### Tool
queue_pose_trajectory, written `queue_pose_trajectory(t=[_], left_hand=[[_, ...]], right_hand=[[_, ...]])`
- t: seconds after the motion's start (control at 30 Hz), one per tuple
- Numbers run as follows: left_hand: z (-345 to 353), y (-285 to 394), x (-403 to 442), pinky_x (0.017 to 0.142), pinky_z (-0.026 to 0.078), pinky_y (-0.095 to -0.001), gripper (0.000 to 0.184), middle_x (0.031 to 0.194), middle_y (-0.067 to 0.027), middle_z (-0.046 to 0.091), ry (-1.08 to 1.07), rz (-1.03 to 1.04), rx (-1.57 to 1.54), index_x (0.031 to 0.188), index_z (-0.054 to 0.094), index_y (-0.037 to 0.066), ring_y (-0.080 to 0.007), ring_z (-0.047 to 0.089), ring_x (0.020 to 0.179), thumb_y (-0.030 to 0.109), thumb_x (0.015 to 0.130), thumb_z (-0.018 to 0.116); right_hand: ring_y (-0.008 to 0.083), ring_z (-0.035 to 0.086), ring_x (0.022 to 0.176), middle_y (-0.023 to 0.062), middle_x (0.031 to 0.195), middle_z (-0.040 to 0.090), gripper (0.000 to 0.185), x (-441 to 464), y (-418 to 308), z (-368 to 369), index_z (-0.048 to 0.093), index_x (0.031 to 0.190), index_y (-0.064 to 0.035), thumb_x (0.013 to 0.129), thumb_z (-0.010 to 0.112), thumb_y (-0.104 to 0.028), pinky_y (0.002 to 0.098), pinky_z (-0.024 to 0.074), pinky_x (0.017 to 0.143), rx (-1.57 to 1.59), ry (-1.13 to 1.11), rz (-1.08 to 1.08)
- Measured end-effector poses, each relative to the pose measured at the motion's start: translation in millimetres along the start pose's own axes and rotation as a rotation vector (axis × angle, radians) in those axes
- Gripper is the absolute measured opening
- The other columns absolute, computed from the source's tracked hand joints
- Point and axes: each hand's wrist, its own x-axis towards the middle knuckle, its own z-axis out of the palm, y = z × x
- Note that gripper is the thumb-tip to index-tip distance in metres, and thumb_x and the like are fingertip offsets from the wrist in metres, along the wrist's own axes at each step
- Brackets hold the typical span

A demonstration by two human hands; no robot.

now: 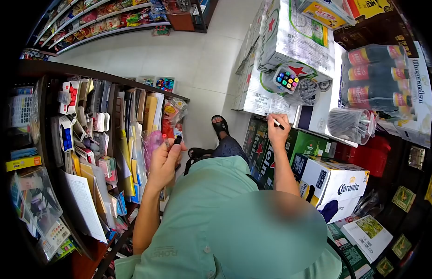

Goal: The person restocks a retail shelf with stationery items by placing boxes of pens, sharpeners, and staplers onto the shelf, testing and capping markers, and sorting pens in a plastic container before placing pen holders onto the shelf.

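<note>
My left hand (166,160) is closed around a small black cap (178,140), with a bit of red beside the fingers. On the right, my right hand (278,130) grips a black marker (278,123) whose pale end points down and right. It is at the edge of a white carton (265,100) with a red star. Just above this hand, a clear holder of markers with coloured ends (287,80) stands on the cartons. Next to it is a clear cup of grey sticks (307,92).
Shelves of notebooks and folders (93,135) stand at left. Right are shrink-wrapped dark bottles (376,76), a clear tub of sticks (348,125), a Coronita box (334,186) and a red object (370,156). A tiled floor (202,69) runs between, with snack shelves (104,23) beyond.
</note>
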Motion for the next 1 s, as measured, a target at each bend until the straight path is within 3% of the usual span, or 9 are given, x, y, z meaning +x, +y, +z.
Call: queue_pose_trajectory(t=[0.3,0.37,0.4,0.43,0.5,0.6,0.67,0.8,1.0], left_hand=[[1,2,1,0.053,0.033,-0.0209,0.019,0.067,0.0077,0.043,-0.027,0.011,0.19,0.101,0.062,0.001,-0.0026,0.039,0.059,0.016,0.1,0.05],[10,8,2,0.056,0.037,-0.0236,0.018,0.07,0.0015,0.047,0.016,0.088,0.227,0.102,0.062,-0.002,-0.0078,0.043,0.062,0.012,0.097,0.053],[9,5,7,0.059,0.038,-0.025,0.017,0.073,-0.0019,0.048,-0.012,0.25,0.35,0.103,0.062,-0.003,-0.0107,0.045,0.064,0.01,0.095,0.054],[5,2,11,0.061,0.039,-0.0264,0.017,0.076,-0.0053,0.049,-0.05,0.41,0.476,0.105,0.062,-0.003,-0.0135,0.046,0.067,0.008,0.093,0.056],[8,21,6,0.071,0.04,-0.0248,0.017,0.089,-0.0042,0.053,-0.087,0.235,0.514,0.105,0.064,0.0,-0.0131,0.05,0.079,0.005,0.091,0.055],[13,28,6,0.066,0.039,-0.0266,0.018,0.083,-0.0062,0.05,-0.081,0.267,0.528,0.106,0.064,0.001,-0.0154,0.049,0.075,0.003,0.089,0.058],[12,23,7,0.061,0.039,-0.0279,0.018,0.078,-0.0065,0.047,-0.065,0.349,0.537,0.107,0.064,0.002,-0.0162,0.046,0.068,0.004,0.089,0.061],[12,31,2,0.067,0.038,-0.0263,0.02,0.084,-0.0049,0.052,-0.062,0.309,0.502,0.106,0.065,0.001,-0.0149,0.049,0.075,0.002,0.088,0.059],[11,33,-1,0.065,0.038,-0.0264,0.02,0.077,-0.0037,0.048,-0.049,0.288,0.52,0.107,0.065,0.0,-0.0141,0.048,0.073,0.002,0.087,0.061]], right_hand=[[0.0204,0.059,0.074,0.0097,0.08,0.06,0.007,-2,-13,-2,0.069,0.083,0.0017,0.077,0.071,0.0,0.0294,0.0469,0.069,-0.046,0.077,-0.028],[0.0163,0.064,0.074,0.0077,0.085,0.063,0.005,5,-41,-1,0.067,0.086,0.0029,0.085,0.068,-0.002,0.0277,0.0528,0.07,0.291,-0.081,0.268],[0.0169,0.066,0.071,0.0103,0.085,0.063,0.008,13,-82,-2,0.063,0.092,0.0029,0.087,0.067,-0.003,0.0279,0.0559,0.069,0.544,-0.16,0.467],[0.0187,0.067,0.069,0.0126,0.084,0.062,0.011,17,-112,-6,0.059,0.092,0.0035,0.087,0.067,-0.001,0.0287,0.057,0.066,0.639,-0.253,0.493],[0.0202,0.067,0.07,0.0129,0.085,0.063,0.012,20,-171,-15,0.055,0.088,0.0031,0.085,0.067,0.002,0.0297,0.0573,0.064,0.835,-0.454,0.394],[0.0199,0.067,0.069,0.0132,0.083,0.063,0.016,22,-224,-20,0.055,0.083,0.003,0.08,0.071,0.005,0.0286,0.0565,0.062,0.934,-0.631,0.216],[0.0192,0.067,0.069,0.013,0.083,0.063,0.017,22,-241,-19,0.056,0.082,0.0029,0.08,0.072,0.005,0.0282,0.056,0.063,0.918,-0.67,0.199],[0.0178,0.066,0.07,0.0123,0.082,0.063,0.017,17,-246,-9,0.057,0.081,0.0026,0.079,0.074,0.005,0.0277,0.0546,0.063,0.862,-0.728,0.167],[0.018,0.067,0.068,0.0128,0.081,0.063,0.017,13,-248,3,0.056,0.081,0.0027,0.08,0.073,0.003,0.0269,0.0557,0.06,0.868,-0.735,0.194]])
